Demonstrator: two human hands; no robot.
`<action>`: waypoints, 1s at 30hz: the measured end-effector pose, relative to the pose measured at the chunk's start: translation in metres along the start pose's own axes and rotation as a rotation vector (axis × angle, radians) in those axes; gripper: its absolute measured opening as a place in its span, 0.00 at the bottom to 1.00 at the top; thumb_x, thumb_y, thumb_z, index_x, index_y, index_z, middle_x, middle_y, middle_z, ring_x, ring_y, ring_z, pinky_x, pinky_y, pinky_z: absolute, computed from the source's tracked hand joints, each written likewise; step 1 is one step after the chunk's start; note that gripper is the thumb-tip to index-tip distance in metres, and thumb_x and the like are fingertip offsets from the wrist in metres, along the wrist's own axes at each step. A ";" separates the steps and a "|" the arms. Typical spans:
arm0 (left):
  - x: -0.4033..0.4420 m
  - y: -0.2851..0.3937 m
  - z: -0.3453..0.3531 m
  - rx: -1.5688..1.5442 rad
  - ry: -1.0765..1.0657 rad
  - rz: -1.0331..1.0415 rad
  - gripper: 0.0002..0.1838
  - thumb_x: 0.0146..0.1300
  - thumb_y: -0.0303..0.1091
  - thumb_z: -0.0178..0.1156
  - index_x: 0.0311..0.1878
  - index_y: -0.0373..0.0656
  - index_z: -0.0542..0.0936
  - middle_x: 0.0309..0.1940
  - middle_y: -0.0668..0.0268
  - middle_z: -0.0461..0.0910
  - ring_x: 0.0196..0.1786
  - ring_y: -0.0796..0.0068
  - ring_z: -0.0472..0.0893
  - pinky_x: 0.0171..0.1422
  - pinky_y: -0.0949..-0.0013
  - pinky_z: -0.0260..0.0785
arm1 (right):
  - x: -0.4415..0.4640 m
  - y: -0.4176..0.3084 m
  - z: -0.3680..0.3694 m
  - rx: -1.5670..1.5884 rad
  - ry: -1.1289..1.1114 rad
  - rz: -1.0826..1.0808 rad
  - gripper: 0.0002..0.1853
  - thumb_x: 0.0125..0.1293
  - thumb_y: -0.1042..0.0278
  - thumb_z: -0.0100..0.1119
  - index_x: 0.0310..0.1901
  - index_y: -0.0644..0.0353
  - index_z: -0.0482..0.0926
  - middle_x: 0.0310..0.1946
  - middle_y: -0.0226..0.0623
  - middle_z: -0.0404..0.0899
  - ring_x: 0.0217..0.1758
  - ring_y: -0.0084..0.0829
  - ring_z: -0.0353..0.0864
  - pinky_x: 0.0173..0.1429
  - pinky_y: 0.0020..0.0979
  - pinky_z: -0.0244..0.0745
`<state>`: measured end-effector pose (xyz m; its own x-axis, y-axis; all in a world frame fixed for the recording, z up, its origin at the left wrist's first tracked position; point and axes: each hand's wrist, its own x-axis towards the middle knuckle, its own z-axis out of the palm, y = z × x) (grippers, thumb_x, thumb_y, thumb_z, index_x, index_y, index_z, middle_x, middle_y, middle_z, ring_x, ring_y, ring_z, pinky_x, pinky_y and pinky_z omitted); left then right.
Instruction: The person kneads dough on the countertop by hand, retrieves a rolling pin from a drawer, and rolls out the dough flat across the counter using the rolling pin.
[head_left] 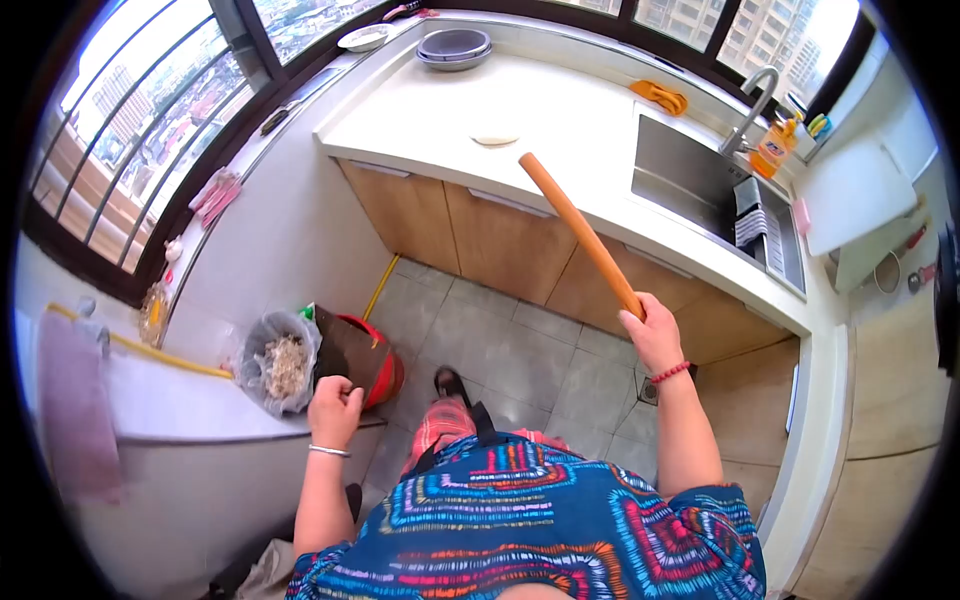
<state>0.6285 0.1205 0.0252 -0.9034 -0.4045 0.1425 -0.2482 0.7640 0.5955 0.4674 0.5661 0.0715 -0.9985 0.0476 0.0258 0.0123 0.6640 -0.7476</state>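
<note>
Counter: the white counter (400,120) is the largest thing I see, running across the far side and down the right.
Cabinets: I see wood-coloured doors (510,240) below the counter's near edge.
Floor: grey tiles (490,345) lie between the cabinets and the person.
Sink: the metal sink (680,165) is let into the counter at right, with a dark and striped item by its right wall.
Rod: the long reddish-brown wooden rod (580,228) slants from the right hand toward the far left; its far end shows over the counter, near a small white piece, and I cannot tell whether it touches the surface.
Bin: at left, a bag-lined bin (310,365) holds pale scraps, beside a red bucket (393,385) and a dark brown board (345,345).
Basins: I make out stacked grey basins (452,43) at the counter's far left.
Right hand: the right hand (652,332) is wrapped firmly round the rod's near end.
Left hand: the left hand (335,412) is near the bin and board, its fingers bent inward; I cannot tell whether it pinches anything.
Bottle: an orange bottle (772,150) stands right of the tap.
Cloth: an orange cloth (660,97) lies beyond the sink.
White piece: the small white piece (495,140) lies on the counter.
</note>
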 end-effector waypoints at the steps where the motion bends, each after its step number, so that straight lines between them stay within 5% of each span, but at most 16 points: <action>1: 0.024 -0.009 0.002 0.054 0.003 0.029 0.08 0.53 0.27 0.65 0.33 0.40 0.75 0.26 0.63 0.73 0.28 0.70 0.75 0.35 0.68 0.69 | 0.022 -0.007 0.009 0.011 -0.014 -0.015 0.17 0.57 0.60 0.61 0.47 0.59 0.78 0.32 0.40 0.79 0.36 0.35 0.79 0.43 0.32 0.73; 6: 0.193 0.005 0.037 0.004 0.040 0.196 0.16 0.54 0.33 0.65 0.44 0.39 0.75 0.32 0.60 0.74 0.35 0.61 0.75 0.43 0.62 0.69 | 0.087 -0.018 0.045 0.272 0.029 0.155 0.16 0.56 0.68 0.63 0.46 0.63 0.78 0.28 0.28 0.75 0.32 0.18 0.73 0.37 0.24 0.71; 11: 0.365 0.102 0.099 0.000 -0.163 0.475 0.27 0.57 0.41 0.64 0.55 0.34 0.73 0.53 0.50 0.76 0.57 0.52 0.74 0.63 0.59 0.66 | 0.114 -0.026 0.046 0.432 0.164 0.369 0.17 0.59 0.72 0.61 0.50 0.63 0.77 0.30 0.26 0.74 0.29 0.16 0.71 0.34 0.21 0.68; 15: 0.464 0.174 0.176 -0.039 -0.301 0.513 0.31 0.59 0.45 0.62 0.59 0.35 0.71 0.58 0.50 0.73 0.62 0.53 0.71 0.66 0.58 0.63 | 0.129 -0.032 0.055 0.570 0.277 0.421 0.17 0.61 0.74 0.58 0.53 0.66 0.75 0.31 0.25 0.73 0.28 0.15 0.69 0.33 0.19 0.67; 23: 0.537 0.246 0.250 0.212 -0.584 0.423 0.35 0.54 0.49 0.64 0.59 0.33 0.72 0.53 0.47 0.77 0.58 0.53 0.75 0.64 0.60 0.67 | 0.205 -0.002 0.054 0.528 0.343 0.376 0.16 0.61 0.76 0.57 0.52 0.66 0.74 0.30 0.26 0.74 0.26 0.16 0.70 0.31 0.18 0.67; 25: 0.540 0.261 0.251 0.240 -0.689 0.173 0.36 0.52 0.51 0.65 0.58 0.32 0.73 0.53 0.48 0.77 0.54 0.54 0.78 0.59 0.61 0.71 | 0.220 0.003 0.053 0.550 0.341 0.413 0.16 0.61 0.75 0.57 0.51 0.66 0.74 0.31 0.27 0.74 0.27 0.16 0.70 0.32 0.19 0.68; 30: 0.557 0.266 0.258 0.229 -0.939 0.106 0.32 0.43 0.49 0.70 0.46 0.32 0.80 0.40 0.50 0.82 0.42 0.60 0.81 0.48 0.64 0.74 | 0.246 0.005 0.055 0.622 0.346 0.358 0.18 0.60 0.76 0.58 0.54 0.66 0.74 0.33 0.27 0.75 0.30 0.17 0.71 0.35 0.20 0.69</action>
<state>-0.0309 0.2278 0.0592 -0.8116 0.1623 -0.5613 -0.1216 0.8927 0.4339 0.2193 0.5399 0.0380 -0.8651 0.4762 -0.1578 0.1957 0.0307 -0.9802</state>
